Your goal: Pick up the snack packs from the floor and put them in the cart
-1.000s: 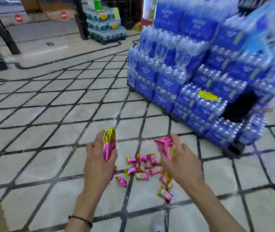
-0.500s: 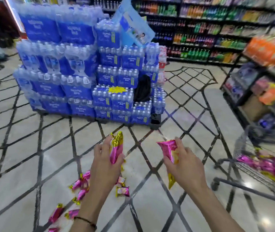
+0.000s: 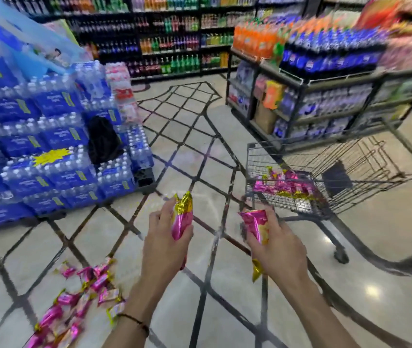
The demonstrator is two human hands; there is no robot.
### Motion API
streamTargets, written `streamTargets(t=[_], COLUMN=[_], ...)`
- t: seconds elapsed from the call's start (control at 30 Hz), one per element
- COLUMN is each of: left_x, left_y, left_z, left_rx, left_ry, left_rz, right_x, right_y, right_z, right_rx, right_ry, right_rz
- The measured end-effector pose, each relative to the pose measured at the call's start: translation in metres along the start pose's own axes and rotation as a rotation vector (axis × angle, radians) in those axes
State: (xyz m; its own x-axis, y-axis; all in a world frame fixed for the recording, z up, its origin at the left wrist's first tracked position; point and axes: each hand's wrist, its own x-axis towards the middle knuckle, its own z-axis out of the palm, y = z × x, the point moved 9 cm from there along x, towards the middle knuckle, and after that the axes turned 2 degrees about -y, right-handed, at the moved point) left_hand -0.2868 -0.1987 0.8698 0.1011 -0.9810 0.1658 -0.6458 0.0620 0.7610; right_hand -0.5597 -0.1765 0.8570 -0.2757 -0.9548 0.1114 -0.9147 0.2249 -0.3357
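Fingers (image 3: 167, 212) of left hand (image 3: 162, 244) curled round crinkly pink-gold foil snack pack (image 3: 181, 220); right hand (image 3: 280, 249) gripping second pack (image 3: 253, 224). Similar packs (image 3: 283, 187) heaped in wire-mesh cart (image 3: 262, 156), others (image 3: 87, 285) strewn on glossy tiles (image 3: 388, 234).

Pale glossy floor (image 3: 375, 272), marked with dark diagonal lines. A wire shopping cart (image 3: 257, 167) is stood on it. Pink-and-gold snack packs (image 3: 84, 295) are scattered well left of the cart, nearer the viewer. Stacked bottled-water packs (image 3: 49, 151) are set far left of the cart, and a drinks rack (image 3: 325, 104) just behind it.
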Motion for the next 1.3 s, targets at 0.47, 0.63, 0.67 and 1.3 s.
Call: streamTargets(t=[0.47, 0.63, 0.67, 1.3], left_x=[0.088, 0.169, 0.188, 0.432], left_y=[0.078, 0.094, 0.098, 0.126], left_z=[0.2, 0.27, 0.282, 0.473], left_rx=[-0.05, -0.102, -0.102, -0.036], left_ry=[-0.272, -0.328, -0.337, -0.443], left_rz=[0.048, 0.063, 0.064, -0.043], right_x=[0.088, 0.172, 0.192, 0.485], right_y=[0.164, 0.187, 0.19, 0.263], right_z=[0.011, 0.018, 0.018, 0.071], right_rx=[0.053, -0.025, -0.054, -0.027], right_ry=[-0.003, -0.019, -0.025, -0.1], right_rz=[0.295, 0.334, 0.332, 0.316])
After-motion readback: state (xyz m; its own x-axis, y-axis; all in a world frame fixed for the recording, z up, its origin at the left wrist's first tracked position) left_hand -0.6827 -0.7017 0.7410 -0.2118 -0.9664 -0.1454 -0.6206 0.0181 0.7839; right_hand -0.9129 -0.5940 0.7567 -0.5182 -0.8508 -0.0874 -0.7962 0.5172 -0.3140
